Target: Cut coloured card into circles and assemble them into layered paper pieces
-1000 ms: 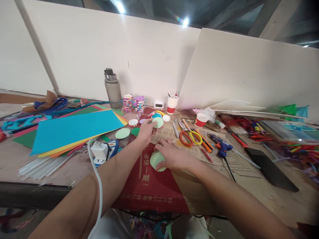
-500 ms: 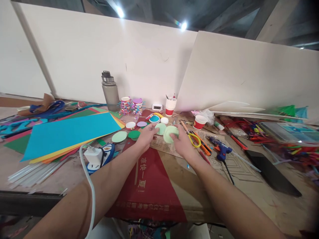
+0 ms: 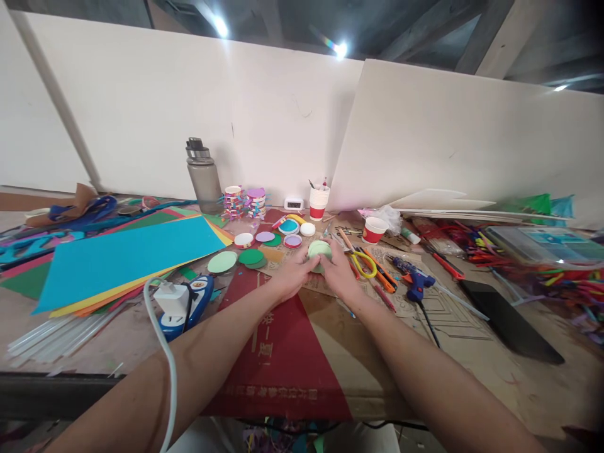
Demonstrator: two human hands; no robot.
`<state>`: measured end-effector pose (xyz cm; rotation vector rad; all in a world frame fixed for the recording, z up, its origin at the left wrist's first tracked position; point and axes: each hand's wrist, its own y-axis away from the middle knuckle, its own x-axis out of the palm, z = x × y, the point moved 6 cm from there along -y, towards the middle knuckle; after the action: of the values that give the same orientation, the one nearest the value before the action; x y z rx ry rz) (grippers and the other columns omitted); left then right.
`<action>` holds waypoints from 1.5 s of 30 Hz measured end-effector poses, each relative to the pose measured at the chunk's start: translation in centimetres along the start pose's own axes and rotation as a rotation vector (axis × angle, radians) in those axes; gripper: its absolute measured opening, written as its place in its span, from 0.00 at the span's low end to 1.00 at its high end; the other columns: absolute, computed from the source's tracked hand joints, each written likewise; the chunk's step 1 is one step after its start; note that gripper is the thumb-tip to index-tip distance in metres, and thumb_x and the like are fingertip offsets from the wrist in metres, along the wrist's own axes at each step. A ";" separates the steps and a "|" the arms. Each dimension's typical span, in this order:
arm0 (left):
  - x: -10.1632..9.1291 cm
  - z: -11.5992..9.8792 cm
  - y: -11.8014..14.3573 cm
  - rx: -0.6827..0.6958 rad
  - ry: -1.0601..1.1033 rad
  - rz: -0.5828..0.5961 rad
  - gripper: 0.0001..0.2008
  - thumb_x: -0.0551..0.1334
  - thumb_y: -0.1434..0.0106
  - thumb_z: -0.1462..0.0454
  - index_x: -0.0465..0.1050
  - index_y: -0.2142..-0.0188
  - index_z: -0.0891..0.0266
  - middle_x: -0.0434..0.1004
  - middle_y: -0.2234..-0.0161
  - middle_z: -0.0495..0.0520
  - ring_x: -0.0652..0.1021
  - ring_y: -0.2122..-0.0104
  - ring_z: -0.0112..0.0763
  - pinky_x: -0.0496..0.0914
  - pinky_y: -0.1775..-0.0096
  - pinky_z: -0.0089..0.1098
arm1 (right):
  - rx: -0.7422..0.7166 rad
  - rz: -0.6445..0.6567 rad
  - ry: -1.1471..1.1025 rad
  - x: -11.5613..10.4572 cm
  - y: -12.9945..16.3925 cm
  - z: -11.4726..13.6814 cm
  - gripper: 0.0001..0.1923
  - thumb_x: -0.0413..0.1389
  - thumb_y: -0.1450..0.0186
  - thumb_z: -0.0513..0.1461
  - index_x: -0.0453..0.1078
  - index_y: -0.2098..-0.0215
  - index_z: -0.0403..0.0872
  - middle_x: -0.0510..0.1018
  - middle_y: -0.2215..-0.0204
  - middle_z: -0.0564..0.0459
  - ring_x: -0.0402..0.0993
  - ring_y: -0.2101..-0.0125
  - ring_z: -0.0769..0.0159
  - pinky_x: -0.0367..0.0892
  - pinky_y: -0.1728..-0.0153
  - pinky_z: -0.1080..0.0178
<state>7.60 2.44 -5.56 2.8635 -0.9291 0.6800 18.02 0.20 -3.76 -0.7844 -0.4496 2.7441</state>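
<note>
Resting between both hands, pale green disc pinched by left hand and right hand.

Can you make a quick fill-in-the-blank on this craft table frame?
1. Both hands, left hand and right hand, hold light ____ paper discs.
2. The glue gun right of the hands is ____.
3. The scissors have ____ handles.
4. The top sheet of the paper stack is ____.

Missing words: green; blue; yellow; blue
</note>
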 end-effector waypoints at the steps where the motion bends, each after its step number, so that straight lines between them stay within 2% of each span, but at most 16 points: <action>1: 0.0 0.0 0.0 0.003 0.003 -0.009 0.23 0.72 0.48 0.59 0.74 0.53 0.60 0.77 0.56 0.56 0.76 0.62 0.34 0.72 0.66 0.30 | 0.001 0.050 -0.026 0.2 0.0 0.1 0.22 0.45 0.36 0.38 0.61 0.44 0.44 0.69 0.45 0.42 0.64 0.44 0.57 0.58 0.40 0.51; 4: -0.8 -0.3 -0.2 0.003 0.001 -0.096 0.21 0.71 0.49 0.62 0.74 0.54 0.62 0.77 0.59 0.55 0.75 0.67 0.30 0.69 0.69 0.28 | -0.056 0.137 -0.032 0.4 0.1 0.8 0.26 0.46 0.36 0.38 0.58 0.39 0.47 0.67 0.42 0.43 0.62 0.42 0.58 0.57 0.39 0.50; 6: -1.4 -0.5 -0.3 -0.012 -0.011 -0.161 0.19 0.70 0.49 0.64 0.74 0.56 0.62 0.77 0.62 0.53 0.75 0.68 0.29 0.68 0.69 0.27 | -0.144 0.133 0.069 0.3 0.2 1.4 0.33 0.52 0.38 0.39 0.52 0.34 0.46 0.61 0.38 0.41 0.55 0.37 0.54 0.53 0.37 0.48; 9: -1.8 -0.6 -0.5 -0.008 -0.035 -0.184 0.16 0.67 0.47 0.66 0.74 0.57 0.62 0.77 0.63 0.52 0.76 0.65 0.30 0.69 0.65 0.28 | -0.247 0.157 0.265 0.6 0.6 1.8 0.45 0.60 0.42 0.38 0.46 0.31 0.44 0.56 0.36 0.37 0.47 0.34 0.49 0.48 0.35 0.44; 11: -1.6 -0.6 -0.5 0.009 -0.071 -0.171 0.16 0.65 0.47 0.68 0.75 0.56 0.62 0.78 0.62 0.53 0.76 0.62 0.32 0.69 0.62 0.28 | -0.271 0.197 0.331 1.0 0.7 1.6 0.46 0.61 0.43 0.36 0.46 0.30 0.44 0.56 0.36 0.36 0.47 0.34 0.48 0.47 0.35 0.43; 14: -1.6 -0.3 -0.4 -0.016 -0.117 -0.188 0.17 0.65 0.47 0.70 0.75 0.56 0.62 0.79 0.61 0.53 0.76 0.62 0.31 0.69 0.63 0.27 | -0.285 0.234 0.307 1.3 0.6 1.1 0.42 0.58 0.42 0.33 0.49 0.31 0.45 0.60 0.38 0.37 0.52 0.35 0.50 0.52 0.37 0.44; 17: -1.4 -0.2 -0.3 -0.075 -0.046 -0.167 0.16 0.66 0.46 0.69 0.74 0.56 0.63 0.78 0.63 0.54 0.76 0.67 0.29 0.68 0.70 0.25 | -0.291 0.238 0.196 1.2 0.2 0.8 0.36 0.55 0.42 0.31 0.56 0.36 0.45 0.66 0.41 0.39 0.60 0.40 0.54 0.56 0.39 0.47; 20: -0.9 -0.4 -0.3 -0.133 0.118 -0.070 0.15 0.66 0.43 0.65 0.73 0.55 0.63 0.78 0.64 0.56 0.74 0.72 0.27 0.67 0.73 0.26 | -0.275 0.218 0.120 0.9 0.0 1.1 0.32 0.56 0.42 0.32 0.59 0.39 0.47 0.68 0.42 0.42 0.63 0.41 0.55 0.57 0.39 0.47; 23: -0.6 -0.4 -0.2 -0.228 0.233 0.057 0.15 0.63 0.37 0.57 0.73 0.55 0.64 0.79 0.64 0.58 0.73 0.75 0.26 0.71 0.70 0.30 | -0.236 0.185 0.045 0.5 0.0 1.7 0.31 0.59 0.43 0.34 0.60 0.41 0.46 0.69 0.43 0.42 0.63 0.41 0.56 0.56 0.38 0.49; 26: -1.1 -0.3 -0.1 -0.238 0.246 0.093 0.17 0.64 0.37 0.53 0.74 0.55 0.62 0.79 0.62 0.59 0.76 0.71 0.29 0.73 0.65 0.33 | -0.159 0.191 -0.064 0.2 0.0 2.3 0.31 0.61 0.43 0.35 0.61 0.42 0.47 0.69 0.43 0.43 0.65 0.43 0.56 0.60 0.41 0.50; 30: -1.6 -0.2 -0.1 -0.182 0.249 0.098 0.22 0.69 0.43 0.53 0.74 0.54 0.62 0.79 0.58 0.60 0.79 0.64 0.35 0.73 0.63 0.34 | -0.085 0.238 -0.176 0.3 0.1 2.5 0.34 0.62 0.44 0.36 0.59 0.41 0.50 0.71 0.46 0.46 0.71 0.50 0.58 0.70 0.52 0.55; 32: -1.8 -0.2 -0.1 -0.155 0.251 0.094 0.25 0.73 0.48 0.54 0.73 0.54 0.61 0.79 0.57 0.59 0.79 0.64 0.34 0.72 0.65 0.32 | -0.120 0.212 -0.142 0.2 0.1 2.6 0.32 0.63 0.45 0.36 0.61 0.43 0.50 0.72 0.47 0.47 0.71 0.51 0.58 0.69 0.51 0.54; 35: -1.8 -0.4 -0.1 -0.132 0.236 0.083 0.29 0.77 0.55 0.56 0.73 0.54 0.60 0.78 0.58 0.58 0.78 0.66 0.31 0.71 0.67 0.29 | -0.224 0.128 -0.018 -0.1 0.2 2.8 0.31 0.64 0.45 0.35 0.63 0.45 0.49 0.71 0.46 0.45 0.67 0.45 0.56 0.62 0.42 0.50; 39: -1.6 -0.7 0.0 -0.095 0.209 0.064 0.29 0.77 0.56 0.56 0.71 0.56 0.60 0.77 0.61 0.53 0.78 0.67 0.29 0.71 0.67 0.28 | -0.293 0.088 0.104 -0.3 0.4 2.9 0.37 0.63 0.45 0.32 0.60 0.39 0.50 0.68 0.40 0.43 0.63 0.39 0.55 0.56 0.38 0.47; 42: -1.6 -0.8 0.0 -0.069 0.192 0.036 0.30 0.78 0.59 0.57 0.71 0.57 0.61 0.75 0.64 0.51 0.78 0.66 0.28 0.71 0.67 0.27 | -0.320 0.108 0.154 -0.2 0.5 3.0 0.37 0.62 0.44 0.31 0.60 0.37 0.50 0.69 0.40 0.43 0.63 0.39 0.54 0.57 0.38 0.46; 45: -1.6 -0.8 -0.1 -0.057 0.178 0.035 0.30 0.79 0.60 0.58 0.72 0.58 0.61 0.75 0.64 0.51 0.77 0.65 0.28 0.70 0.67 0.26 | -0.317 0.122 0.146 -0.4 0.4 3.2 0.33 0.61 0.44 0.31 0.64 0.41 0.50 0.72 0.44 0.44 0.67 0.42 0.54 0.60 0.40 0.46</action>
<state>6.20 3.48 -5.49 2.6901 -0.9574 0.8806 16.52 -1.03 -1.18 -1.1129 -0.8440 2.7344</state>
